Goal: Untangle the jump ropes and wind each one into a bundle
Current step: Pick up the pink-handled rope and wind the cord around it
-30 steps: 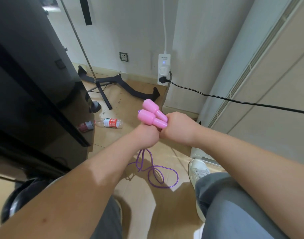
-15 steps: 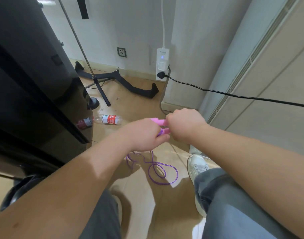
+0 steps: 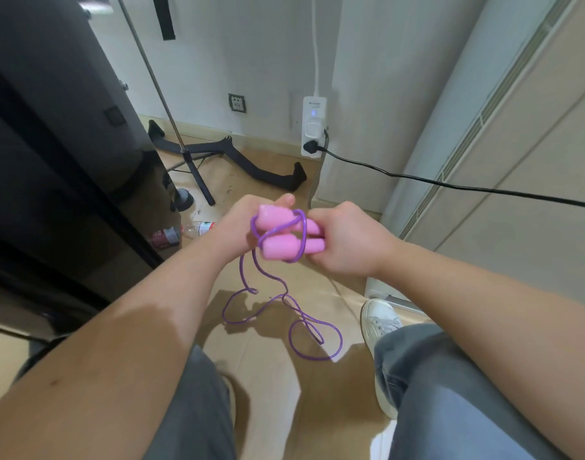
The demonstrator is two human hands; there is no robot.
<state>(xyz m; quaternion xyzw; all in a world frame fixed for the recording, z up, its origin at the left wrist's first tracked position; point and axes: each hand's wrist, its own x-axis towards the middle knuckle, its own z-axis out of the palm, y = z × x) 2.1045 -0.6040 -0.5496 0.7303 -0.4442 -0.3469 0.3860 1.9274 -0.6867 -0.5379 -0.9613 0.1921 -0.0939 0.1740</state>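
Tan wooden floor [image 3: 351, 287] is seen under everything, bounded on the left by a tall black cabinet [image 3: 52, 161] and at the back and right by pale walls. Grey trousers [image 3: 450, 393] are worn on both legs in the foreground, and a white shoe [image 3: 381, 327] is set flat on the floor at the right. A black stand [image 3: 268, 175] with spread legs is placed near the back wall, beside the cabinet. A black cable [image 3: 450, 185] is plugged into a white power strip [image 3: 313, 127] hung on the wall and is stretched off to the right. The purple rope [image 3: 286, 296] is held up between the knees: part of it is wrapped in loops round the pink handles [image 3: 284, 237], and the rest is left hanging down to the floor, where it is laid in loose loops between the feet. The two handles are kept side by side, touching, level with each other. The right grip [image 3: 347, 244] is closed round their narrow ends, with the fingers curled. The left grip [image 3: 241, 224] is pressed against their thick ends, its fingers largely hidden behind them, so whether it is closed on rope or handles cannot be told. A plastic bottle [image 3: 198, 227] is laid on its side by the foot of the cabinet, and a wall socket [image 3: 237, 102] is set left of the power strip.
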